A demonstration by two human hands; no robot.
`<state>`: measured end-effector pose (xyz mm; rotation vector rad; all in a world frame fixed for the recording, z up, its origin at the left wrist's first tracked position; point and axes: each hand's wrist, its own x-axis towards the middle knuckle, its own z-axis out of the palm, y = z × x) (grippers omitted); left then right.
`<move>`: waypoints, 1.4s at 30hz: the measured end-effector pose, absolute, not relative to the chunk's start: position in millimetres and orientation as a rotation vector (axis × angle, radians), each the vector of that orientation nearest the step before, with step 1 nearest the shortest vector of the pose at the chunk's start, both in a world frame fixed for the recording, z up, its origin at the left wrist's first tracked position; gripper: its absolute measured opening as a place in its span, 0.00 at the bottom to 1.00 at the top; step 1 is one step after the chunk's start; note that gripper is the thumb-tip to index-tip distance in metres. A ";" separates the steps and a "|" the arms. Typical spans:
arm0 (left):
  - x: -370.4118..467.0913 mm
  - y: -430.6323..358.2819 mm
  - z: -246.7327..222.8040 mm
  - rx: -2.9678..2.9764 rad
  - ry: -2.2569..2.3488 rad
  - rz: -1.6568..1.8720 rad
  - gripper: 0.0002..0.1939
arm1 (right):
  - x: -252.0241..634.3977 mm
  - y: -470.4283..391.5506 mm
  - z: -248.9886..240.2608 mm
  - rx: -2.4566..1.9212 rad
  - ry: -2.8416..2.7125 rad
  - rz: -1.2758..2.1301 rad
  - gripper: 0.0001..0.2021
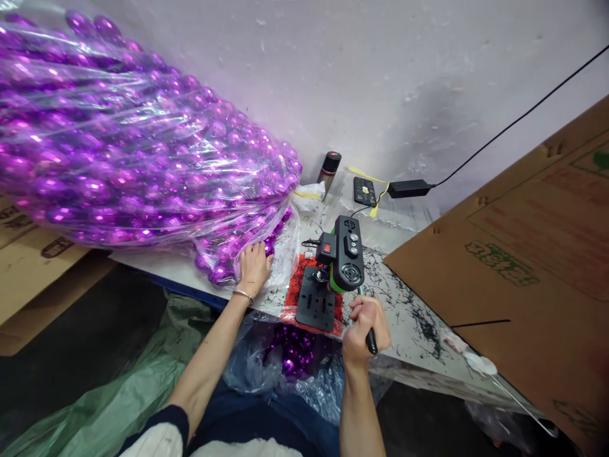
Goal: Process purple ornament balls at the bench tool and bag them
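Observation:
My left hand (253, 266) lies flat, fingers spread, on shiny purple balls at the open mouth of a big clear plastic bag (128, 139) that covers the table's left side. My right hand (364, 322) is closed around the black lever handle (371, 343) of a small black bench drill press (343, 252) with a red switch. The press stands on a black base plate (314, 306) over a red mat, with black shavings scattered around it.
A clear bag of purple balls (292, 352) sits in my lap below the table edge. A large cardboard sheet (523, 254) leans at the right. A spray can (328, 169), a remote (364, 190) and a power adapter (409, 188) lie by the wall.

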<state>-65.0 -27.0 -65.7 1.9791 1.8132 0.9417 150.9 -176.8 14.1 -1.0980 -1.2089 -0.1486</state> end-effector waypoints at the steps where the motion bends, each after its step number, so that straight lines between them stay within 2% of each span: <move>1: -63.9 -22.2 -61.8 2.020 1.860 0.821 0.23 | 151.0 -176.9 14.1 -1.100 -1.209 -0.155 0.24; 4: -57.8 -20.8 -53.6 2.027 1.869 0.680 0.24 | 151.1 -177.4 13.1 -1.112 -1.205 -0.163 0.24; 7: -53.2 -30.0 -50.6 1.760 1.616 0.939 0.27 | 150.8 -178.3 12.0 -1.120 -1.207 -0.160 0.23; 11: -50.6 -55.0 -51.2 1.004 1.096 1.161 0.27 | 149.0 -178.8 15.4 -1.121 -1.213 -0.160 0.22; 15: -43.4 -86.3 -52.2 0.595 0.835 1.079 0.22 | 146.0 -178.8 22.8 -1.132 -1.192 -0.149 0.23; 22: -16.0 -115.8 -61.8 0.481 0.864 0.914 0.23 | 144.9 -178.9 36.6 -1.194 -1.162 -0.065 0.24; 28: 4.8 -120.2 -80.2 0.659 0.982 0.910 0.29 | 146.8 -179.3 38.5 -1.200 -1.199 -0.061 0.23; 42: 17.5 -120.4 -107.6 1.940 1.338 1.017 0.32 | 149.7 -183.3 33.2 -1.184 -1.258 -0.088 0.21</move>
